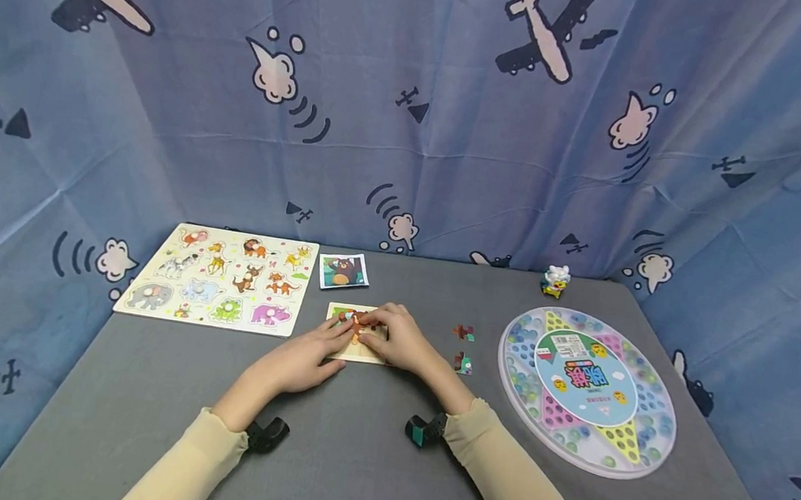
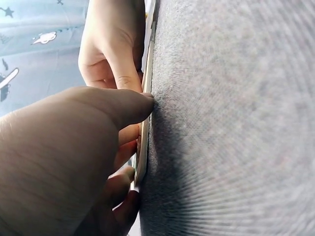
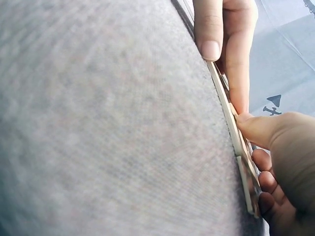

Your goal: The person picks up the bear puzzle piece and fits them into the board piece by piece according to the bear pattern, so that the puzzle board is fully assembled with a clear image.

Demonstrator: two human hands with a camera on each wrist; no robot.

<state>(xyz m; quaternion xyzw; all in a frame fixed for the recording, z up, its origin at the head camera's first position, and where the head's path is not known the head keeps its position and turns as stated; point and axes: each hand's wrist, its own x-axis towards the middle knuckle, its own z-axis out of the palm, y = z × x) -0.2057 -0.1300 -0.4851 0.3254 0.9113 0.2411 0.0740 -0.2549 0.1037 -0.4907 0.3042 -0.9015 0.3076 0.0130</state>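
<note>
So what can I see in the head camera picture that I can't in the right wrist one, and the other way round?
Only the head view shows the round game board, the little figurine and the person's pale sleeves.

Only the right wrist view gives a low, close side-on look at the edge of the puzzle board, with the left thumbnail clearly visible.

Both show the left hand and right hand at that board, the grey tabletop and the blue patterned curtain.

The round board (image 1: 593,410) bears Chinese characters (image 1: 585,374) too blurred to read.
</note>
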